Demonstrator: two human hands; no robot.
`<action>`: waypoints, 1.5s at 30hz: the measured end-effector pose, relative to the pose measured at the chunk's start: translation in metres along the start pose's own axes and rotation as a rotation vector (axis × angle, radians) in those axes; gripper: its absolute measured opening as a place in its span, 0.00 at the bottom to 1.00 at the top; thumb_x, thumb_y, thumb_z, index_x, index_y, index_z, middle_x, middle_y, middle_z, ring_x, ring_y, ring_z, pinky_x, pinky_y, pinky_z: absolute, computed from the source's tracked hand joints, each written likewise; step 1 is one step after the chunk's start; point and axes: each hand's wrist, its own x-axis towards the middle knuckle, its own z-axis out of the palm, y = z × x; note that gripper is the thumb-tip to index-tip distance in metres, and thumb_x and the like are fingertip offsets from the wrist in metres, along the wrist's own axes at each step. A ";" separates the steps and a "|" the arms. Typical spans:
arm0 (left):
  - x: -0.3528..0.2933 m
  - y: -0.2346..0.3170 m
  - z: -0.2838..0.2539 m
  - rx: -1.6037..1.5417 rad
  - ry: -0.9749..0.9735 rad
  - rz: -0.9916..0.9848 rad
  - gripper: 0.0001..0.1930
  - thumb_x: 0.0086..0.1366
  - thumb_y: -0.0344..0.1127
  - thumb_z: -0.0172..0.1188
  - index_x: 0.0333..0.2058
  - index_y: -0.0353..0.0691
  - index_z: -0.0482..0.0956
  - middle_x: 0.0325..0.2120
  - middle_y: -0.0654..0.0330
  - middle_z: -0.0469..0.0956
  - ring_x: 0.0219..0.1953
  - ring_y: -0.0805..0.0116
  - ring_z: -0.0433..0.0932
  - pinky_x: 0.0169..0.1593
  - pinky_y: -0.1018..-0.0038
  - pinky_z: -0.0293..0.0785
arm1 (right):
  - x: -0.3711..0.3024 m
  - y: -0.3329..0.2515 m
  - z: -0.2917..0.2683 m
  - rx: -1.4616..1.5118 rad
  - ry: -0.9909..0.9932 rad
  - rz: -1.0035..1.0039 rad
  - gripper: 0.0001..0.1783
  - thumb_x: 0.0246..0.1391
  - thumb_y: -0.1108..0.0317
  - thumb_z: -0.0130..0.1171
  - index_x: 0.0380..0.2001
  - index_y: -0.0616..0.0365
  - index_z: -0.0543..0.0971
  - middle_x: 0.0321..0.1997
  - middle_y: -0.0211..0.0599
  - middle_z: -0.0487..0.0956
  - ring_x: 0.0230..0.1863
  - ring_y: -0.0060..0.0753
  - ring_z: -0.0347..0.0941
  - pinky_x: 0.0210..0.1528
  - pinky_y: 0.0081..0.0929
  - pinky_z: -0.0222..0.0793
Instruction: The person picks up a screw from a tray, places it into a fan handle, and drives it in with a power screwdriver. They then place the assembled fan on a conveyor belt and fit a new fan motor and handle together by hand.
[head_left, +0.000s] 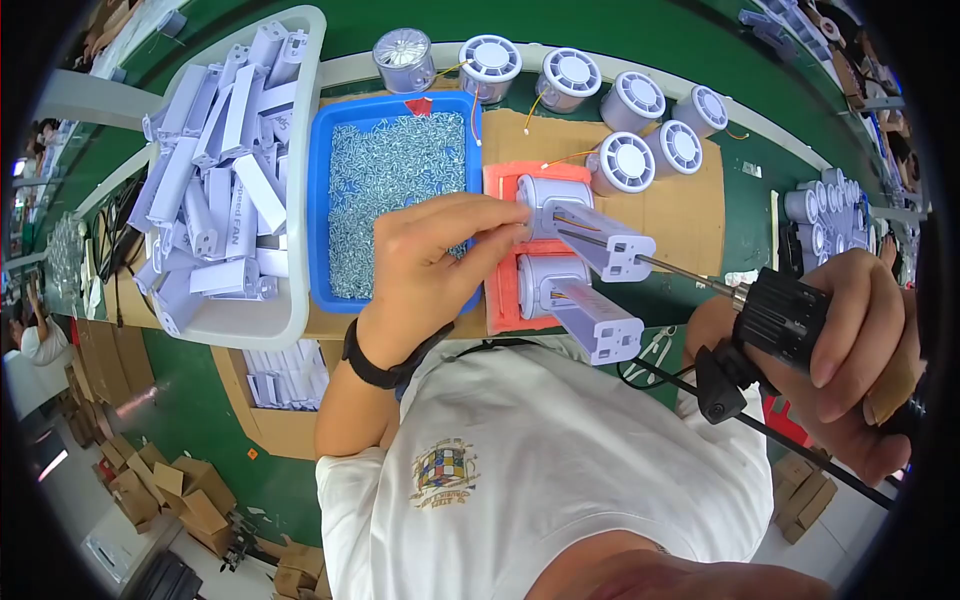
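Observation:
My left hand (440, 255), with a black band at the wrist, has its thumb and fingertips pressed together against the upper fan housing (537, 195). Whatever lies between those fingertips is hidden. A pale hollow handle (610, 245) projects from this housing. My right hand (865, 330) is wrapped round a black electric screwdriver (785, 315). Its long bit enters the handle's end and runs toward the left fingertips. Just below sits a second fan housing (553, 290) with its own handle (605, 335). Both housings rest in a red-orange holder (505, 312).
A blue tray (318, 210) of small screws stands left of the holder. Farther left is a white bin (305, 170) piled with pale handles. Several round fan units (625, 163) with wires stand behind on cardboard (700, 215). A black rod (790, 440) crosses near my right arm.

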 end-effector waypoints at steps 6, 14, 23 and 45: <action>-0.003 -0.005 0.014 -0.201 0.067 -0.024 0.09 0.54 0.23 0.72 0.36 0.36 0.88 0.32 0.57 0.87 0.32 0.68 0.86 0.36 0.76 0.81 | -0.004 -0.006 -0.007 0.045 0.062 0.027 0.21 0.43 0.57 0.68 0.09 0.45 0.68 0.14 0.21 0.75 0.18 0.16 0.77 0.24 0.11 0.78; -0.005 -0.010 0.017 -0.272 0.101 -0.047 0.08 0.54 0.23 0.73 0.34 0.35 0.88 0.31 0.58 0.87 0.33 0.70 0.87 0.36 0.78 0.81 | -0.001 -0.001 -0.007 0.059 0.078 0.065 0.19 0.42 0.59 0.68 0.10 0.45 0.67 0.14 0.21 0.76 0.17 0.15 0.76 0.24 0.09 0.78; -0.005 -0.002 0.014 -0.254 0.008 -0.066 0.10 0.55 0.16 0.69 0.37 0.29 0.86 0.34 0.50 0.87 0.36 0.65 0.87 0.41 0.74 0.84 | 0.002 0.007 -0.001 0.118 0.165 0.038 0.16 0.42 0.59 0.67 0.13 0.45 0.69 0.12 0.20 0.74 0.15 0.14 0.74 0.22 0.06 0.75; -0.008 -0.010 0.013 -0.278 0.044 0.046 0.10 0.55 0.16 0.69 0.37 0.30 0.86 0.33 0.50 0.87 0.36 0.64 0.88 0.41 0.74 0.84 | -0.005 -0.011 -0.012 0.101 0.164 0.002 0.17 0.44 0.61 0.65 0.13 0.45 0.67 0.12 0.17 0.72 0.12 0.08 0.69 0.24 -0.01 0.70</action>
